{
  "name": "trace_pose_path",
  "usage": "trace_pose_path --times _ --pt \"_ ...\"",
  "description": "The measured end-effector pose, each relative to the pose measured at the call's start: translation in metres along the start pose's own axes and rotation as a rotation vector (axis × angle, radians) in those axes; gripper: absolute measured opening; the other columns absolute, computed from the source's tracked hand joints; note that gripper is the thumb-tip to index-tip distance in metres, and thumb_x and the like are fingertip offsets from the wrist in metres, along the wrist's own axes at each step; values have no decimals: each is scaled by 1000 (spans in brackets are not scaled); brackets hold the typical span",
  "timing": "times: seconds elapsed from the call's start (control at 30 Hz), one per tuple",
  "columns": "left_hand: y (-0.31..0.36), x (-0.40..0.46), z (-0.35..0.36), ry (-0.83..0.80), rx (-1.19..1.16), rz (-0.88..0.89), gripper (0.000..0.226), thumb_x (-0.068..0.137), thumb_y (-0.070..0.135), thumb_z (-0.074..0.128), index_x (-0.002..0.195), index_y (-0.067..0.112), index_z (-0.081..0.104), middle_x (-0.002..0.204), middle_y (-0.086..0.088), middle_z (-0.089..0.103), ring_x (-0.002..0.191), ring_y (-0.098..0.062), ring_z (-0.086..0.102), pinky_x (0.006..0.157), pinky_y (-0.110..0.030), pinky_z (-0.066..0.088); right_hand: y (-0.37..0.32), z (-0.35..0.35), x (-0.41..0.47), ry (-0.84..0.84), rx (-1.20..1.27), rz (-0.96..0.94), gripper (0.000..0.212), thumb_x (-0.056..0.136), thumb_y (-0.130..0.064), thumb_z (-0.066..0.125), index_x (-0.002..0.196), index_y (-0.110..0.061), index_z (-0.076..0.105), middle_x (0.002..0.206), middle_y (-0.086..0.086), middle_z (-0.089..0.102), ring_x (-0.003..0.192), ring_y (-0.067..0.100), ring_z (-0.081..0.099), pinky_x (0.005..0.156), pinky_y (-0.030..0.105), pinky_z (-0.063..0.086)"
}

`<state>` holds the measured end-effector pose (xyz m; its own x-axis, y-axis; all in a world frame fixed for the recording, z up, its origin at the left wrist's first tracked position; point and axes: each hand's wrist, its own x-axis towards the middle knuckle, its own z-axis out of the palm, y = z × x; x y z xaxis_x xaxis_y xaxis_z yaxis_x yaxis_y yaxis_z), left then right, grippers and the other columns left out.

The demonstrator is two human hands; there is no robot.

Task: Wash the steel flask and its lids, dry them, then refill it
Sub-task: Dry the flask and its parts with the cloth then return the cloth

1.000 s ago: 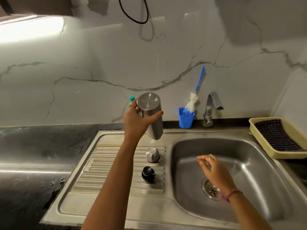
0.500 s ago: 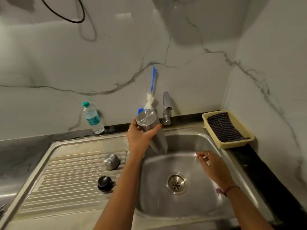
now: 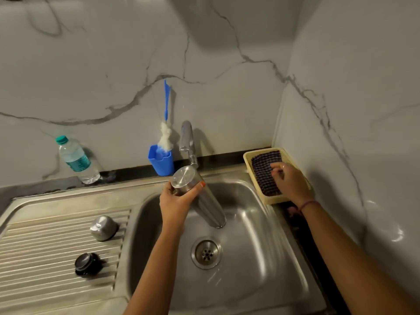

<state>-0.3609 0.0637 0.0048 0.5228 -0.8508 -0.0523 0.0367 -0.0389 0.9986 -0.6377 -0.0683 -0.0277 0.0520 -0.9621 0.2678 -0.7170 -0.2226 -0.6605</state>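
Moved: the right hand (image 3: 289,183) has gone from over the sink (image 3: 250,280) basin to the cloth (image 3: 264,172) in the yellow basket (image 3: 246,156); the left hand (image 3: 176,201) keeps the flask (image 3: 200,196) over the basin.
Hidden: the flask's mouth points down and away, so its inside cannot be seen; the left palm covers part of its upper body. The right hand covers part of the cloth, and how firmly the curled fingers take it cannot be told.
Writing: the water bottle (image 3: 76,159) has a green label, too blurred to read.
Flask: plain brushed steel, upside down and tilted, flat base up near the tap (image 3: 187,142), above the drain (image 3: 206,252).
Left hand: wrapped round the flask near its base, thumb across the front.
Right hand: fingers bent, on the dark checked cloth.
Lids: steel cap (image 3: 104,228) and black stopper (image 3: 86,263) apart on the ribbed drainboard (image 3: 45,258).
Behind: brush (image 3: 166,123) standing in a blue cup (image 3: 161,162) on the worktop (image 3: 34,187).
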Motion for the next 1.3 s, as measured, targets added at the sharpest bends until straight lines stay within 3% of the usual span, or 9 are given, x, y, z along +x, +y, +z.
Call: trace_pose_path --times 0.13,0.37,0.5,0.67,0.97,1.17,1.3 --pt "-13 4 8 -5 19 -36 68 65 25 90 125 20 60 112 3 71 102 -14 68 90 -36 57 14 6 49 -93 -99 -10 31 93 -12 51 124 -12 59 125 8 59 109 24 58 97 33 44" --pt "-19 12 11 -17 46 -62 78 55 36 89 125 23 59 114 4 69 104 -14 67 91 -36 56 29 31 113 -271 -322 -58 37 91 -9 50 127 -11 56 130 8 53 115 27 52 101 39 42" --pt "-22 19 11 -7 58 -70 84 54 36 88 130 20 57 118 2 68 107 -16 66 93 -37 56 36 41 134 -338 -424 -76 36 92 -7 49 126 -13 57 131 6 49 109 25 55 94 35 44" --pt "-26 24 11 3 66 -74 80 57 32 88 129 19 57 118 2 68 106 -14 66 88 -29 55 39 44 146 -284 -510 -122 14 90 -9 56 103 -10 63 114 5 50 82 21 59 78 32 51" --pt "-29 23 14 10 70 -85 67 67 16 88 125 23 56 113 10 66 96 -2 65 66 -10 51 49 43 141 -263 -633 -204 16 92 -25 57 104 -15 61 103 4 64 85 22 62 72 34 55" --pt "-30 22 13 14 70 -86 66 66 18 89 123 24 57 112 9 67 97 -2 65 69 -13 52 50 39 142 -272 -711 -239 19 95 -28 53 100 -14 64 100 4 61 79 22 62 71 36 55" --pt "-30 22 12 13 72 -83 77 57 30 88 127 22 56 114 8 67 102 -6 64 75 -17 50 45 32 141 -302 -665 -233 16 92 -25 52 87 -16 64 95 2 57 71 18 56 60 27 47"
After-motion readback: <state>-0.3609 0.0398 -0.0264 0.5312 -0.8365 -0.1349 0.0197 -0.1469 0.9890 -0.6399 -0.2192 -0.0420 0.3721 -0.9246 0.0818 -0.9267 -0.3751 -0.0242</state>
